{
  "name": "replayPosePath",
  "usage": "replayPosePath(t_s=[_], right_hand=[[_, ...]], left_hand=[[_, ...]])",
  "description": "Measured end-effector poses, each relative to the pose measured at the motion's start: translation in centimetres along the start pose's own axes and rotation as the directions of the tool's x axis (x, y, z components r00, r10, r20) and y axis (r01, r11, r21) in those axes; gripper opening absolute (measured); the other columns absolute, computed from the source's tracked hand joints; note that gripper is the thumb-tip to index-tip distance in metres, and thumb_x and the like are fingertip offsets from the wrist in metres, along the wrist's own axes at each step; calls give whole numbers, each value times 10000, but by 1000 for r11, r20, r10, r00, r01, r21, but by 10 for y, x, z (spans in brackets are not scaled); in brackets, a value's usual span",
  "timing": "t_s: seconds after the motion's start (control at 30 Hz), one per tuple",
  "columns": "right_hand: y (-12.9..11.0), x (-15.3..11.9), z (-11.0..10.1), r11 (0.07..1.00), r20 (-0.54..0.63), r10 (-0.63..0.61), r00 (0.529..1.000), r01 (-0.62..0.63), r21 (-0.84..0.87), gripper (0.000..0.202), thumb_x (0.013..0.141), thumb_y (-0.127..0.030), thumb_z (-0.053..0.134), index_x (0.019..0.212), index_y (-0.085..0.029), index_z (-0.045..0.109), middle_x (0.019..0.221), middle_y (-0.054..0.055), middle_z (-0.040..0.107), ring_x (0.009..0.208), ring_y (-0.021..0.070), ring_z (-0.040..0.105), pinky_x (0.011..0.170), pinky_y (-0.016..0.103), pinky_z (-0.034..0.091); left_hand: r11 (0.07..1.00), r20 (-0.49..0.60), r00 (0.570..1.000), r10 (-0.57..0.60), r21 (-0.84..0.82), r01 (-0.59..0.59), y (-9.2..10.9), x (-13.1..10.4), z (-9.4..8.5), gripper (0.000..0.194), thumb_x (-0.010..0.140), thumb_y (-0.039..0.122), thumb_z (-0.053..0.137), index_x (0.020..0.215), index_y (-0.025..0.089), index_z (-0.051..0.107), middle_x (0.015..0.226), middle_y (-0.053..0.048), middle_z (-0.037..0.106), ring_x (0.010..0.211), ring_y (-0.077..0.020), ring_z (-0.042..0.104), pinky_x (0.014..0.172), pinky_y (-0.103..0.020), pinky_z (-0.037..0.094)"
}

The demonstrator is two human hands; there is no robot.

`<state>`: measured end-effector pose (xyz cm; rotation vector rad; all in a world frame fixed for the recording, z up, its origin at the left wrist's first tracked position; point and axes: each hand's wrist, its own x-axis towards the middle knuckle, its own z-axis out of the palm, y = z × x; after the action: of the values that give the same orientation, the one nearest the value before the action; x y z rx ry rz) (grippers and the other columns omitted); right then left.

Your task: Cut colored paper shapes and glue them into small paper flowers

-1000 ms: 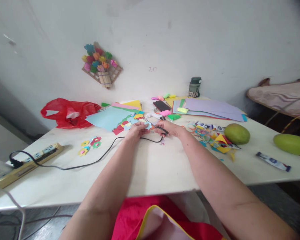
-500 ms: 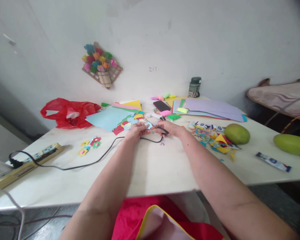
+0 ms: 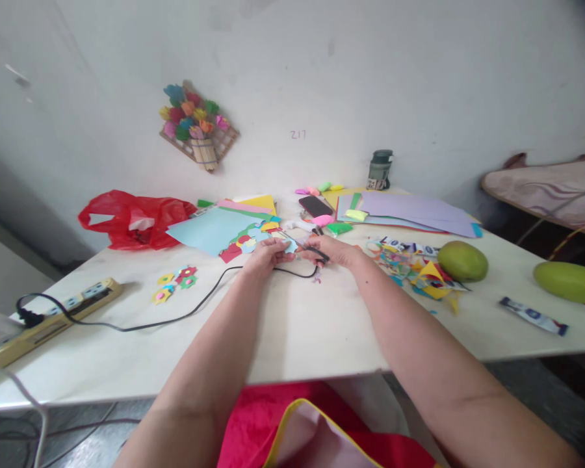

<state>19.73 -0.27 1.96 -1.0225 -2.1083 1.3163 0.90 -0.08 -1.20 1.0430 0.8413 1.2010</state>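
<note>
My left hand pinches a small piece of light blue paper over the middle of the table. From the right, my right hand grips the dark handles of a pair of scissors, its blades pointing left at that paper. How far the blades are apart is too small to tell. Just behind the hands lie cut paper shapes in red, green and yellow and a white glue gun, partly hidden. A black cord passes by my left wrist.
Flower cutouts and a power strip are at left, with a red plastic bag behind. Colored sheets and a phone lie toward the wall. Paper scraps, green mangoes and a tube are at right.
The light blue paper piece has shifted slightly between my fingers and the scissors. Both hands stay in nearly the same place.
</note>
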Motion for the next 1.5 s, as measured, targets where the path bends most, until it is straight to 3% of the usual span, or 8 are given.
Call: replayPosePath(t_s=[0.53,0.93,1.5], right_hand=[[-5,-2,1,999,-12,7,1000,-6,38,186,701,-295,610,696,-133,519,451,-74,422,355,41,376,329,168,236],[14,8,-3,1000,-7,-3,1000,3,-17,228,708,-353,624,780,-147,557,478,-56,484,334,46,396,286,164,240],[19,10,-5,999,10,19,1000,-19,32,236,723,-366,609,742,-145,528,499,-25,530,322,47,424,257,147,235]], left_hand=[[1000,-9,1000,-24,3,24,-2,3,-3,199,579,197,739,606,126,554,535,-13,612,498,-137,616,576,-253,512],[999,25,999,-39,16,39,-4,6,-5,195,615,214,728,619,128,553,551,-17,624,526,-140,628,620,-271,528],[999,35,999,-38,4,38,-1,4,-2,202,603,178,724,621,133,528,595,-19,626,559,-152,636,652,-301,533]])
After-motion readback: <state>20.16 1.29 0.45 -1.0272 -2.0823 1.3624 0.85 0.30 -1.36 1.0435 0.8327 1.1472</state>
